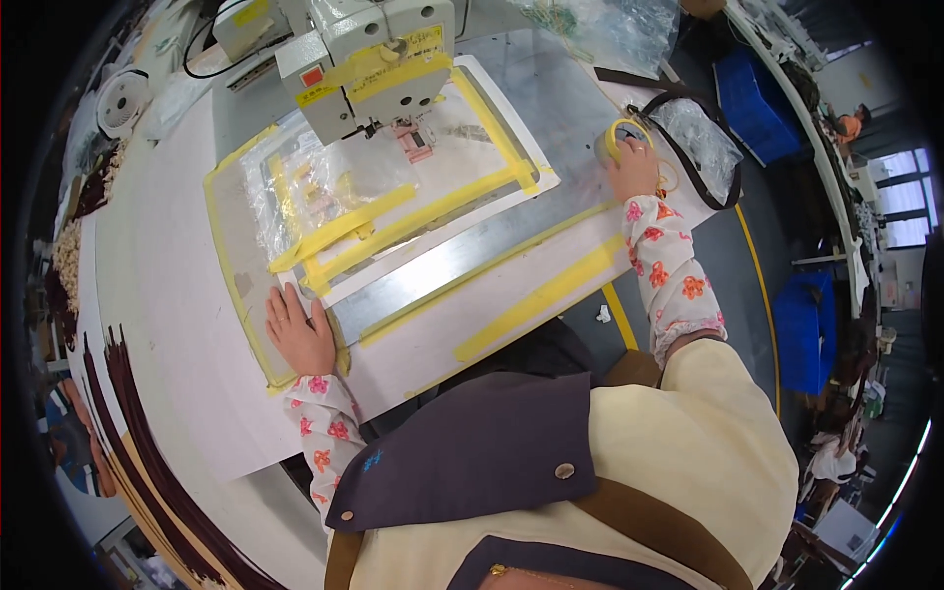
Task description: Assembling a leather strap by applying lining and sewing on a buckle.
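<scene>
Tape (612,141), a smooth yellow ring without a clear long axis, sits near the right end of the grey metal plate (423,293), its open face turned upward; the right hand (634,165) grips its near rim, fingers curled over and into the hole. Beside the plate's left end, the left hand (301,334) lies flat, fingers slightly spread and pointing away from the body, holding nothing; crinkled clear plastic (277,202) spreads beneath the hard, boxy machine (369,74).

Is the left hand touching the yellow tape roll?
No, the left hand rests on the table, while the right hand touches the tape roll.
</scene>
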### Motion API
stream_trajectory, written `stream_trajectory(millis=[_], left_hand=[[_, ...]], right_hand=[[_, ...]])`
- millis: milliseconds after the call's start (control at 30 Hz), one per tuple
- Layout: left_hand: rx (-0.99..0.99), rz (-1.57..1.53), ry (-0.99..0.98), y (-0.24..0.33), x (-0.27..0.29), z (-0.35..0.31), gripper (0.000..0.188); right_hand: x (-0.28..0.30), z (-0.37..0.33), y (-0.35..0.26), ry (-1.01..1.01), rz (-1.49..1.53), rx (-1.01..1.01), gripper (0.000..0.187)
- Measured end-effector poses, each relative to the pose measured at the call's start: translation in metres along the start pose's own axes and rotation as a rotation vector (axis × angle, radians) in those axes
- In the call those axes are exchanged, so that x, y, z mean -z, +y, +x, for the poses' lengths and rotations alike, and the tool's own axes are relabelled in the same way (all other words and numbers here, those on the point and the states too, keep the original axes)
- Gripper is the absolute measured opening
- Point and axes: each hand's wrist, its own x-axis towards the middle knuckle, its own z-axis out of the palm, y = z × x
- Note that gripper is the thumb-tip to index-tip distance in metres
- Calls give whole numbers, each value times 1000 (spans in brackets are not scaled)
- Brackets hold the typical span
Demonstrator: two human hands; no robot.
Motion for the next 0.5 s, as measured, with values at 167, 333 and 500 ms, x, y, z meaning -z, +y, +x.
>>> stream_trajectory(millis=[167, 333, 500], left_hand=[[-38, -14, 15, -3, -2, -2, 44], [-24, -121, 59, 4, 7, 2, 44], [166, -534, 114, -18, -3, 17, 46]], right_hand=[[-18, -1, 20, -143, -167, -73, 26], [-1, 9, 11, -6, 34, 10, 19], [19, -8, -45, -48, 500, 183, 19]])
